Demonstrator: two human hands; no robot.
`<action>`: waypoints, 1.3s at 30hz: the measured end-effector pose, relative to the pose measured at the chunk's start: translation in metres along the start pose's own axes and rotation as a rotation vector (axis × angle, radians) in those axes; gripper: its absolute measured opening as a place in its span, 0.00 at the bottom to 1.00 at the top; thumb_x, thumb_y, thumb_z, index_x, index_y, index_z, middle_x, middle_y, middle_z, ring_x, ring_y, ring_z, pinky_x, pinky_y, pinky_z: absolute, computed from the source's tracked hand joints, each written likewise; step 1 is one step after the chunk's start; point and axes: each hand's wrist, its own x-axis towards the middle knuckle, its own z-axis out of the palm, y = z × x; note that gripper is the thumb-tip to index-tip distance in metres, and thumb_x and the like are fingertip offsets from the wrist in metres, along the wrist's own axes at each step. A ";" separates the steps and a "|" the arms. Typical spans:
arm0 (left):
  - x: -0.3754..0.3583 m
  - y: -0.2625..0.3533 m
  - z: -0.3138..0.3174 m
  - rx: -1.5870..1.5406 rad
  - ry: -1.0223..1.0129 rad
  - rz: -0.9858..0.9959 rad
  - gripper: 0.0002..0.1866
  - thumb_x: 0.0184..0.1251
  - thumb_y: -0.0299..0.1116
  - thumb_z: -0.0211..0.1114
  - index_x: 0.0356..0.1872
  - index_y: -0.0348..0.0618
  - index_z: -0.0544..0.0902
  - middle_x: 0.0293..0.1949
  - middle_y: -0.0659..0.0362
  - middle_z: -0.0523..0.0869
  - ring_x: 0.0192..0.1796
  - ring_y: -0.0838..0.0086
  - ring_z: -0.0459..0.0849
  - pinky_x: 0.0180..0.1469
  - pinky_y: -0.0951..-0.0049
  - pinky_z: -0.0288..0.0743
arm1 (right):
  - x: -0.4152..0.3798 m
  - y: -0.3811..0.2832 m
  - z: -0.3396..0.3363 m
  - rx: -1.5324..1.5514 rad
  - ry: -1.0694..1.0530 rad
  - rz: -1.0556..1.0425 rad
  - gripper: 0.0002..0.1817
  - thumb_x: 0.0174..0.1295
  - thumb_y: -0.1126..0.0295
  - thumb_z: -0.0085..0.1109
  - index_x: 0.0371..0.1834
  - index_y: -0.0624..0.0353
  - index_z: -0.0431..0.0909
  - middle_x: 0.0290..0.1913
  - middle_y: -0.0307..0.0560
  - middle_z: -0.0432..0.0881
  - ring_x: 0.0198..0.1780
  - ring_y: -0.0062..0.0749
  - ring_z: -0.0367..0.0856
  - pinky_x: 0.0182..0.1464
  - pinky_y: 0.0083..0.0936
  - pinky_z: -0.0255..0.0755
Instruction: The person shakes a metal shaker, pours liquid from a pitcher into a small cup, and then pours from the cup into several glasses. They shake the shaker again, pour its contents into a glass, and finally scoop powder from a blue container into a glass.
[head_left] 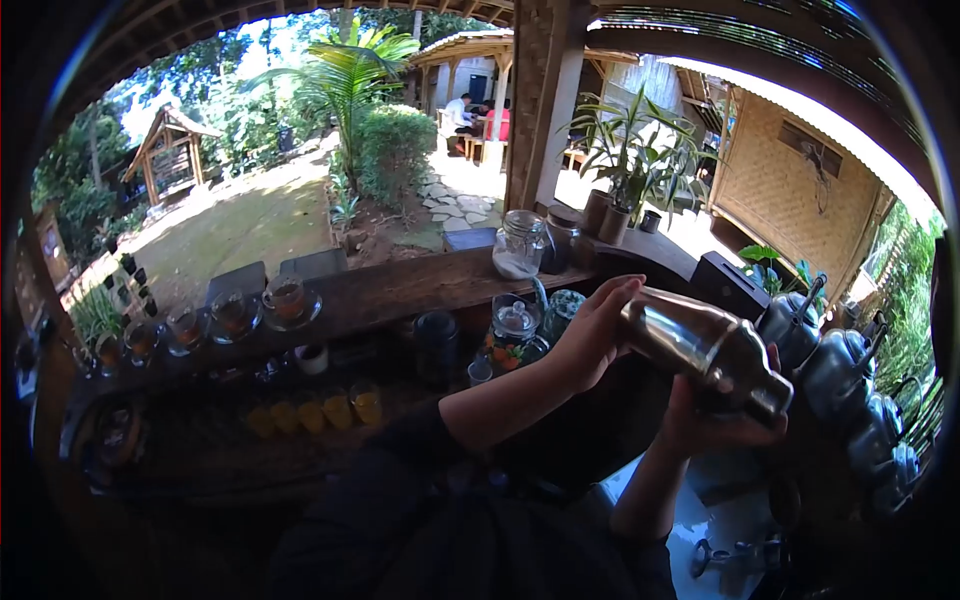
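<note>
A shiny metal shaker (pixel 690 335) is tilted sideways, its capped end pointing to the lower right. My left hand (pixel 598 338) is closed round its wide base end. My right hand (pixel 700 415) holds the shaker from below, near the narrow cap end; part of its fingers is hidden behind the metal. Left of my left hand stand a glass teapot (pixel 515 330) with a clear lid and a small glass (pixel 479 373). A glass jar (pixel 520 245) with white contents stands on the wooden ledge beyond.
Cups on saucers (pixel 235 315) line the ledge (pixel 400 295) at left. Below are several glasses of yellow drink (pixel 338 410). Metal kettles (pixel 838 370) hang or stand at right, beside a dark box (pixel 728 285). Seated people (pixel 458 112) are far off.
</note>
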 end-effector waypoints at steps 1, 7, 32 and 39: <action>-0.005 0.006 0.008 0.027 -0.029 0.039 0.21 0.69 0.48 0.52 0.57 0.49 0.68 0.51 0.54 0.74 0.54 0.70 0.74 0.55 0.62 0.70 | 0.000 -0.012 0.000 0.063 0.084 0.066 0.55 0.46 0.46 0.70 0.67 0.50 0.37 0.63 0.63 0.56 0.61 0.55 0.65 0.61 0.55 0.65; -0.039 0.031 0.044 0.039 -0.251 0.299 0.19 0.65 0.45 0.55 0.51 0.45 0.67 0.51 0.46 0.74 0.54 0.57 0.77 0.56 0.58 0.71 | 0.003 -0.008 -0.001 0.294 -0.040 0.015 0.54 0.47 0.44 0.66 0.71 0.36 0.36 0.67 0.56 0.53 0.61 0.55 0.66 0.62 0.55 0.64; -0.102 0.067 0.031 0.215 -0.309 0.557 0.16 0.71 0.42 0.46 0.43 0.39 0.74 0.42 0.56 0.78 0.47 0.74 0.76 0.53 0.73 0.65 | 0.008 -0.058 -0.032 0.348 -0.290 -0.253 0.53 0.47 0.48 0.70 0.71 0.32 0.41 0.64 0.64 0.55 0.61 0.67 0.62 0.60 0.63 0.62; -0.096 0.062 -0.002 -0.034 0.094 0.238 0.18 0.67 0.45 0.52 0.45 0.40 0.74 0.42 0.52 0.78 0.47 0.67 0.78 0.53 0.65 0.71 | 0.001 -0.087 0.013 0.516 -0.191 0.221 0.46 0.51 0.37 0.58 0.71 0.35 0.46 0.70 0.53 0.48 0.67 0.48 0.58 0.60 0.54 0.67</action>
